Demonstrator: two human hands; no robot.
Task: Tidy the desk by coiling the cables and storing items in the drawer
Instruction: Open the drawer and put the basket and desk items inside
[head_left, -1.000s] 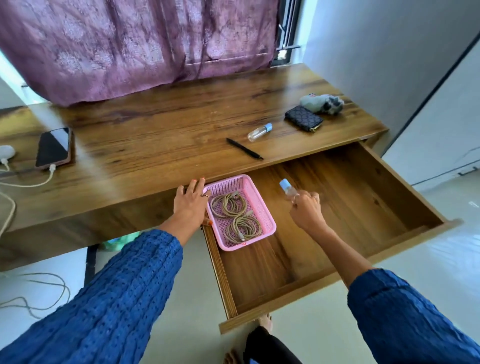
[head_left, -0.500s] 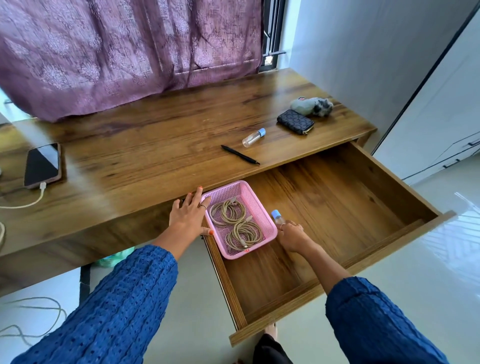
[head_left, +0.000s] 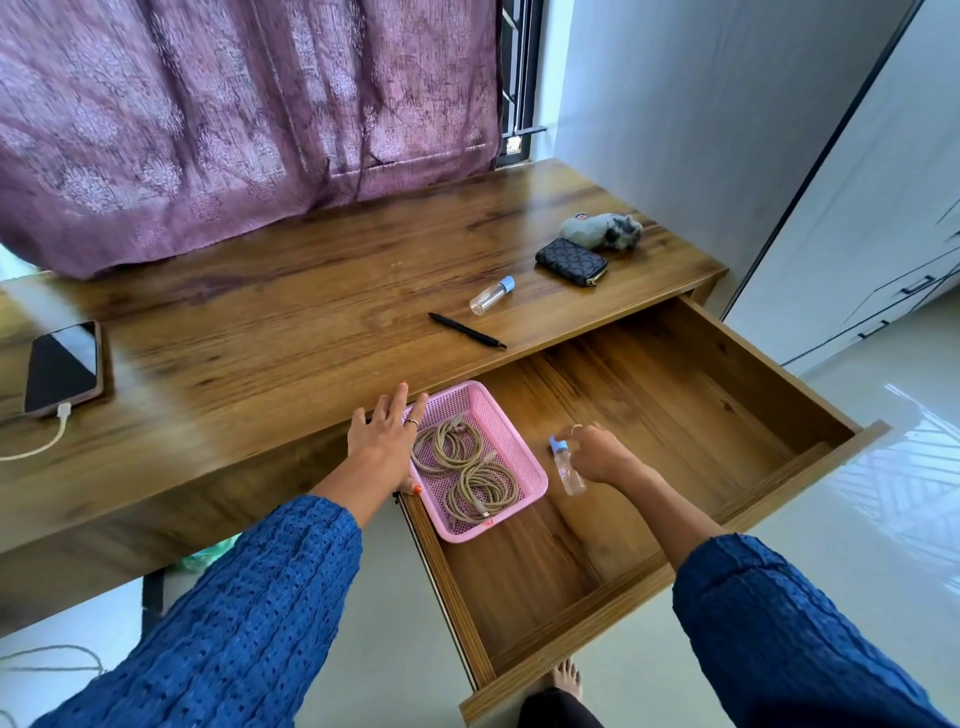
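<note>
Drawer (head_left: 675, 415) pulled out under worktop (head_left: 311, 322), right side. Basket (head_left: 522, 457) in drawer's left corner w/ two cable coils (head_left: 467, 467) inside; small bottle (head_left: 567, 467) just right of basket. On worktop: phone (head_left: 62, 366) far left; pen (head_left: 466, 330), 2nd bottle (head_left: 491, 296), wallet (head_left: 571, 261) to the right.

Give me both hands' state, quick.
Left hand: open, resting at the pink basket's edge.
Right hand: holding a small bottle in the drawer.
</note>
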